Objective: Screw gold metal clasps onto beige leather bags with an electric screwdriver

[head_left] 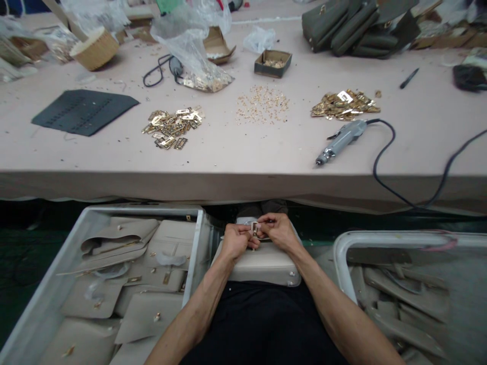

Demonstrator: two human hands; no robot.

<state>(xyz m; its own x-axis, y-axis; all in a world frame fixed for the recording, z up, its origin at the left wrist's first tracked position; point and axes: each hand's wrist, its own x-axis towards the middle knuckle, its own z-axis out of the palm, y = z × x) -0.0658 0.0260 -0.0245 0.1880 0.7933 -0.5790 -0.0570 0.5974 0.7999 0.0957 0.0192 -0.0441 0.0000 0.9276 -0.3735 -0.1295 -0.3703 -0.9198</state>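
A beige bag rests on the lap, below the table's front edge. Over its top, my left hand and my right hand meet, fingers pinched from both sides around a small gold metal fitting. Both hands are closed on this fitting. Where the fitting meets the bag is too small to make out. Beyond the hands, a grey electric screwdriver lies on the table. Behind it is a pile of gold plates.
Gold frames, scattered small screws, a small box and a dark sheet lie on the table. Olive bags are stacked behind. A left crate and a right bin hold beige pieces. The screwdriver's cable hangs over the edge.
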